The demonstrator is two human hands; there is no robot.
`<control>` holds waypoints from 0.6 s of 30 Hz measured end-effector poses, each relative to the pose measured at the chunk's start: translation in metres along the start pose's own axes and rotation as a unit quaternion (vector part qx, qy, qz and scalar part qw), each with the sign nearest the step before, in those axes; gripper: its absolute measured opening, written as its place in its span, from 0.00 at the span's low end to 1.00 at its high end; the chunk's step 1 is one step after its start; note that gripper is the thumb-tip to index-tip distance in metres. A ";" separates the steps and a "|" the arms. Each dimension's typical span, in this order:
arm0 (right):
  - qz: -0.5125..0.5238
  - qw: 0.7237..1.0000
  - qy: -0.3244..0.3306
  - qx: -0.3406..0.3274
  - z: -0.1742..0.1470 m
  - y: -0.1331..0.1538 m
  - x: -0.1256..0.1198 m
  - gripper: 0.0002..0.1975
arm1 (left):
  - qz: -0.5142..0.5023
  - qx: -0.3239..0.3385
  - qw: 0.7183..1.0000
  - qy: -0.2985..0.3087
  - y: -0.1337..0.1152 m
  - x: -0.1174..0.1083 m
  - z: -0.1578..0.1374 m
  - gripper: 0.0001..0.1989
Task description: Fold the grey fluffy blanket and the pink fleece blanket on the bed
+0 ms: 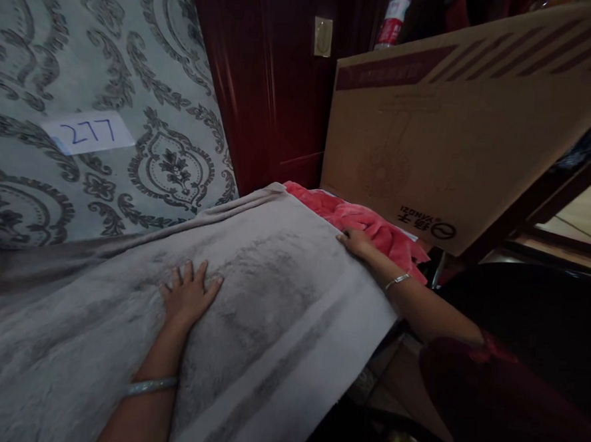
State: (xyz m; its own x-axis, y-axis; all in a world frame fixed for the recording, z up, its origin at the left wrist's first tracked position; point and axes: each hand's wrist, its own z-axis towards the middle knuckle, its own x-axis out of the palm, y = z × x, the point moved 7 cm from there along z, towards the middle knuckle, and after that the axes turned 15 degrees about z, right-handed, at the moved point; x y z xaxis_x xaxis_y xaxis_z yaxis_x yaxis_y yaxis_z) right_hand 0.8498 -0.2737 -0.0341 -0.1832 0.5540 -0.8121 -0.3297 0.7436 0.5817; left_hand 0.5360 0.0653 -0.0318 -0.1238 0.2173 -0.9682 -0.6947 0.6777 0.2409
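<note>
Resting palm-down with fingers spread wide, the left hand (188, 298) is on the grey blanket (266, 292), holding nothing. The blanket's laid out right in front of the person, running off toward the patterned wall (174, 153) on the left. The right hand (357, 241) is at the far edge, fingers partly curled; can't really tell if it's got a pinch of cloth or is just touching.

Potential gotchas, imo: a hard push from that left palm could bunch the fabric, since there are already creases on the wall side. The pink fluffy fabric (375, 226) sits just beside the right fingers, so a sloppy grab might drag both layers. Also, the near right corner looks like it overhangs the floor, so its own weight could make it slide.
</note>
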 end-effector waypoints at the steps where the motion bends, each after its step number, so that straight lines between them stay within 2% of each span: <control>1: 0.001 1.000 0.003 0.001 -0.009 -0.007 -0.004 0.17 | -0.002 -0.002 1.000 -0.002 0.000 0.001 0.000 0.36; 6: -0.013 1.000 0.007 0.008 -0.047 -0.036 -0.019 0.16 | -0.030 0.007 0.999 -0.044 0.003 0.005 0.004 0.38; 11: -0.043 0.999 -0.006 0.017 -0.060 -0.039 -0.024 0.15 | -0.031 0.027 0.997 -0.058 0.005 0.008 0.007 0.37; 14: -0.064 0.998 -0.011 0.012 -0.071 -0.030 -0.024 0.17 | -0.017 0.045 0.999 -0.027 0.000 0.000 -0.001 0.36; 18: -0.084 0.996 -0.005 -0.016 -0.083 -0.035 -0.019 0.22 | 0.021 0.069 0.996 0.059 0.008 -0.005 -0.030 0.34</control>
State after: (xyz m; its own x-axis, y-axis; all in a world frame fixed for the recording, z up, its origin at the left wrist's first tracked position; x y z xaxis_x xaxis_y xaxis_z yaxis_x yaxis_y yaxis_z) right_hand 0.7874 -0.3412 -0.0432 -0.1134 0.4266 -0.8973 -0.3836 0.8143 0.4356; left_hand 0.5094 0.0488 -0.0272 -0.2385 0.1700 -0.9562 -0.5848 0.7609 0.2811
